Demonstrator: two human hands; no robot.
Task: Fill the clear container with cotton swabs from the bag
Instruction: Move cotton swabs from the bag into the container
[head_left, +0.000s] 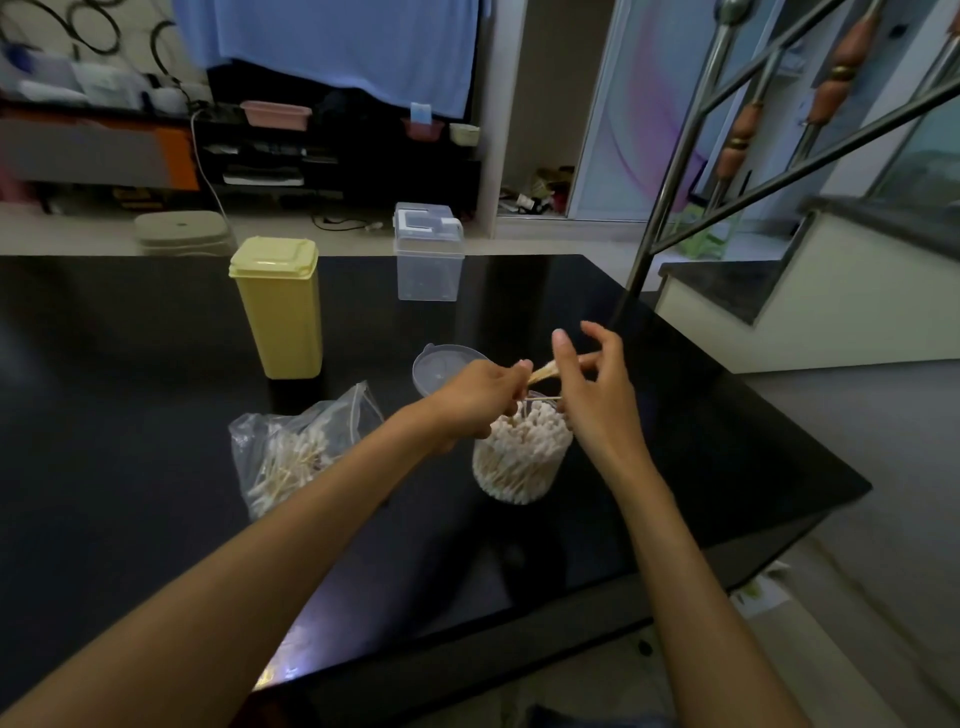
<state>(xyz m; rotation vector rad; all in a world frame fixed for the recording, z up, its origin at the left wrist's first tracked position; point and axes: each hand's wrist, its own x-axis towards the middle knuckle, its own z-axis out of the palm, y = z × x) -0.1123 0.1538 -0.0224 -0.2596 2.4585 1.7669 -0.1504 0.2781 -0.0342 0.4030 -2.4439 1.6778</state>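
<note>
While both hands' fingers pinch swabs (540, 371) above packed jar (519, 457), bag (291, 452) lies half-full left; bench (156, 467) edge near.

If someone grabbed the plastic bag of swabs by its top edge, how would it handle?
The bag would probably sag, since its thin film lies crumpled on the table. Likely light, holding only cotton swabs. Its mouth looks open, so some might spill.

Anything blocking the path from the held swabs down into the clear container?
Nothing visible. The left hand and right hand hold a few swabs just above the clear container. Its lid lies off behind it; only packed swabs fill the mouth.
</note>
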